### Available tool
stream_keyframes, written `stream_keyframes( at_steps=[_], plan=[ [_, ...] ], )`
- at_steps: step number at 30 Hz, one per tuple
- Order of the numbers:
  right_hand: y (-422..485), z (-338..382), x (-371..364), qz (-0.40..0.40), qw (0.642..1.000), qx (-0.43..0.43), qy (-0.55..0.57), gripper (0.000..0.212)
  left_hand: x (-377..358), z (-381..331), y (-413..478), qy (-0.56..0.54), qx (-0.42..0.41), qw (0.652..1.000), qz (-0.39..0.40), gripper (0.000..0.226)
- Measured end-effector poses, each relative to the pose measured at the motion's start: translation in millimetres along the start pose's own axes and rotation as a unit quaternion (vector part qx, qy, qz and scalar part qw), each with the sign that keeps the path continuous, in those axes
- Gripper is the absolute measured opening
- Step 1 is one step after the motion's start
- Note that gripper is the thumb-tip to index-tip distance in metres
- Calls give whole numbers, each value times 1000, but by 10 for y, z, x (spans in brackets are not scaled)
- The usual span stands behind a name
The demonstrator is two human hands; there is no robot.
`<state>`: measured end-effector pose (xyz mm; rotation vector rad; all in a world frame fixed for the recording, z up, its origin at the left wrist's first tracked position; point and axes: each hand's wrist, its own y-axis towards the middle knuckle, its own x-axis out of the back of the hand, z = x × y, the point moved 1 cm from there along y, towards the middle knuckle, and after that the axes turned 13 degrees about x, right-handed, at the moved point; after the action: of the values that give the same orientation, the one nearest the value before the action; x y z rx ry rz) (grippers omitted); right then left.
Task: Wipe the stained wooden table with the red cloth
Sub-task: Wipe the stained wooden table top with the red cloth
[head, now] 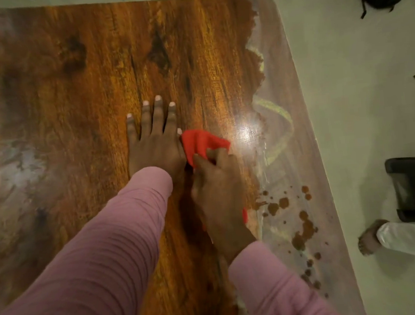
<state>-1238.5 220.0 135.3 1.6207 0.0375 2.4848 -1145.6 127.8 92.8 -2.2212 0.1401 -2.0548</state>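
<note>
Wiping step, mid-task. R hand clamps cloth near counter centre; L hand flat, fingers spread, bracing. Brown spots, prob. sauce, lie unwiped by right edge: next stroke should sweep there w/ pressure.

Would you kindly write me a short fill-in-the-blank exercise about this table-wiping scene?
1. The right hand grips a crumpled cloth coloured ____.
2. The left hand lies flat on the glossy brown wooden table, holding ____.
3. The dark brown splatter stains lie near the table's ____ edge.
Missing words: red; nothing; right.
</note>
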Motion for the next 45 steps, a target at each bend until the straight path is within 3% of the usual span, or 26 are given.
stream_keyframes(
  at_steps=[3, 7, 10, 14, 17, 23, 28, 33, 45],
  plan=[
    [-60, -166, 79, 28, 997, 72, -29, 30, -1, 11, -5, 0, -8, 1000, 2, 57],
    [70, -677, 283, -4, 998, -45, -54, 33, 4, 22, -9, -5, -10, 1000, -7, 58],
    [54, -505, 199, -28, 993, -104, -50, 29, 6, 17, -15, -8, -9, 1000, -6, 58],
    [-250, -13, 35, 20, 999, 33, -22, 33, 10, 9, -10, 0, -8, 1000, -4, 57],
    [-257, -191, 105, 58, 991, 116, -44, 35, 9, 21, -7, 0, -11, 1000, -1, 56],
    [-116, -553, 253, -18, 994, -92, -47, 32, 10, 18, -12, 1, -15, 1000, -4, 57],
    [-379, -145, 74, -5, 1000, 16, -22, 27, 25, -19, -13, 1, 1, 1000, 0, 56],
    [-386, -160, 82, -5, 1000, 16, -26, 29, 92, -63, -222, -15, 16, 1000, 5, 55],
    [-488, -123, 112, -17, 1000, 2, 2, 25, -130, 294, -1768, 16, -9, 998, 66, 58]
  ],
)
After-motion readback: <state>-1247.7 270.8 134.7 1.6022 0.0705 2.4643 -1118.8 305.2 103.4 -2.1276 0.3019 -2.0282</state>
